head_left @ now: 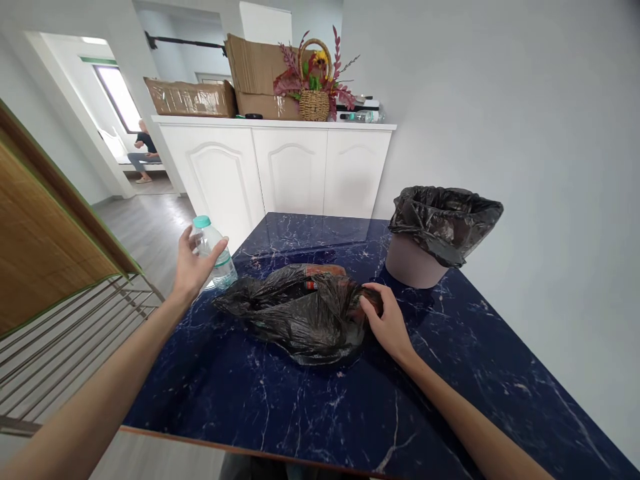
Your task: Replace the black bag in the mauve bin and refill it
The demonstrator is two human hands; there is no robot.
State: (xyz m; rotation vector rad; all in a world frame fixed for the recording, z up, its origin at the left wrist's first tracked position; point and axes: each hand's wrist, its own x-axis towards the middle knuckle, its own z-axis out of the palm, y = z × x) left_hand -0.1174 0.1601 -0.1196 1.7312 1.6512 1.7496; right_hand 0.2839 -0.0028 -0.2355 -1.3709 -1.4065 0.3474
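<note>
A clear plastic bottle (pixel 220 261) with a turquoise cap stands at the table's left edge. My left hand (pixel 195 262) is around its upper part, thumb on one side and fingers on the other. A black plastic bag (pixel 305 317) lies crumpled in the middle of the blue marbled table (pixel 320 420). Something with a red label (pixel 325 271) shows at an opening in the bag. My right hand (pixel 387 320) grips the bag's right end, fingers curled over it; what lies beneath the fingertips is partly hidden.
A bin (pixel 413 260) lined with a black bag stands at the table's back right. Behind the table is a white cabinet (pixel 295 167) bearing cardboard boxes and a flower basket (pixel 314 105). A metal rack (pixel 75 340) is at left. A person (pixel 145 150) sits in a far room.
</note>
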